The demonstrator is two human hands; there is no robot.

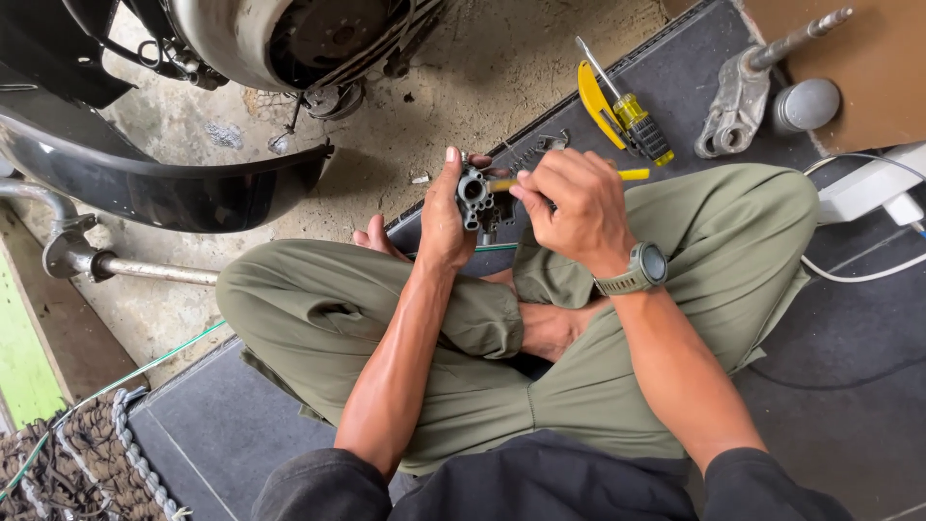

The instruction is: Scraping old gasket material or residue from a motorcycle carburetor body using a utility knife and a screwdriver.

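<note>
Sitting cross-legged on a dark grey mat (830, 386), a person holds a small metal part (475, 198) up over their knees, near the middle of the scene. The part is grey and bumpy, with round holes in it (it looks greasy and worn). The left hand (444, 217) is wrapped around it, thumb up at the top. The right hand (574, 207) pinches a thin yellow-handled tool (632, 175) and its tip touches the part. A chunky grey-green watch (639, 270) sits on that wrist.

The trousers (318, 309) are soft olive cloth with folds. A bare foot shows between the legs.

Farther away, on the mat, lies a screwdriver (632, 111) with a clear yellow and black grip and a shiny shaft. A curved yellow plastic piece (590, 96) lies just beside it. To the far right a rough silver metal bracket (738, 106) with a long rod lies on brown board, next to a smooth grey round knob (805, 104). White cables (858, 275) trail at the right edge.

At the far left is a glossy black curved cover (145, 183) and a dusty wheel (289, 39) over gritty concrete floor (463, 77). A steel pipe (154, 270) sticks out below. A woven rope mat (87, 453) lies at the near left.
</note>
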